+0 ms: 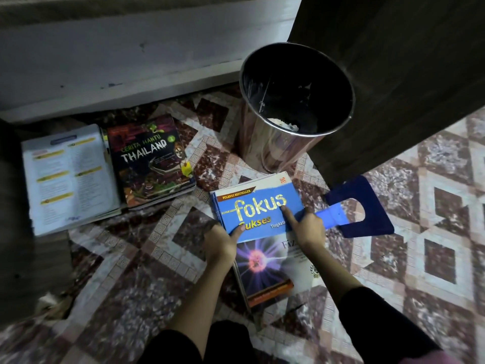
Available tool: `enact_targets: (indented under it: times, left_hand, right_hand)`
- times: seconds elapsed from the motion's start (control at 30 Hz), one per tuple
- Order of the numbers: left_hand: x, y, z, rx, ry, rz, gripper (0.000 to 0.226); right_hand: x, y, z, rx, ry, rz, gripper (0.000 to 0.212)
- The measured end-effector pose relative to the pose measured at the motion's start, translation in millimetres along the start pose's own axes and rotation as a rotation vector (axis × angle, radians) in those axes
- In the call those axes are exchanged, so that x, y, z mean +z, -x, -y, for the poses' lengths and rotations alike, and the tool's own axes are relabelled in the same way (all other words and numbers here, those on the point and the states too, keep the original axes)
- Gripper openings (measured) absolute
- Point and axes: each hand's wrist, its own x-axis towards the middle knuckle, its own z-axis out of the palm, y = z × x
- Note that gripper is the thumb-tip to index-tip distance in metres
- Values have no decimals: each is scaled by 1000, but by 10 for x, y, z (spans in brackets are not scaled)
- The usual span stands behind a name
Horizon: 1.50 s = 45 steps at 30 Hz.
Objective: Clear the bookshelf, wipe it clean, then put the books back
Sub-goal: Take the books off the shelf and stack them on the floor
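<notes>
A blue "fokus" book (252, 206) lies on the patterned floor, on top of a larger book (265, 269) with a glowing purple picture. My left hand (219, 245) grips the blue book's left front edge, thumb on the cover. My right hand (305, 227) holds its right front side, with the forefinger stretched out on the gold lettering. A dark "Thailand" book (152, 161) tops a small stack at the left, beside a white book (69, 177) showing printed text. A blue bookend (362, 208) lies flat just right of the blue book.
A shiny metal bin (294, 101) stands upright behind the blue book, with scraps inside. Dark wooden furniture (393, 74) rises at the right behind the bin. A pale wall or board (118, 61) runs along the back. Dark furniture (23, 232) borders the left edge.
</notes>
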Motion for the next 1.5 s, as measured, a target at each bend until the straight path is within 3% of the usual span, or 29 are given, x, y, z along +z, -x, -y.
enact_targets:
  times: [0.27,0.43,0.53,0.7,0.8,0.93,1.1,1.3,1.5]
  left_hand:
    - [-64,-9,-32,30,-200,44,52]
    - [-317,-27,-184,146,-391,-28,47]
    - [-476,-6,-327,200,-548,58,39]
    - [-677,129,-493,232,-704,281,37]
    - [-865,248,-603,239,-758,319,38]
    - [-1204,462,-830,264,-810,318,34]
    - [-1729,707,-1050,310,-876,240,20]
    - [-2343,1092,-1307,345,-937,97,31]
    - [-3026,1391,-1451,388,-832,-97,35]
  right_hand:
    - [-72,-11,76,-17,137,-56,83]
    - [-179,73,247,-212,384,-23,55]
    - [-247,129,394,-299,516,85,41]
    - [-372,218,657,-312,526,322,45]
    - [-441,304,828,-349,550,399,42]
    - [-630,505,1126,-443,590,399,24]
    - [-987,867,1625,-580,601,354,29]
    - [-1401,1381,2232,-726,583,296,27]
    - [-1702,1825,2825,-917,489,216,23]
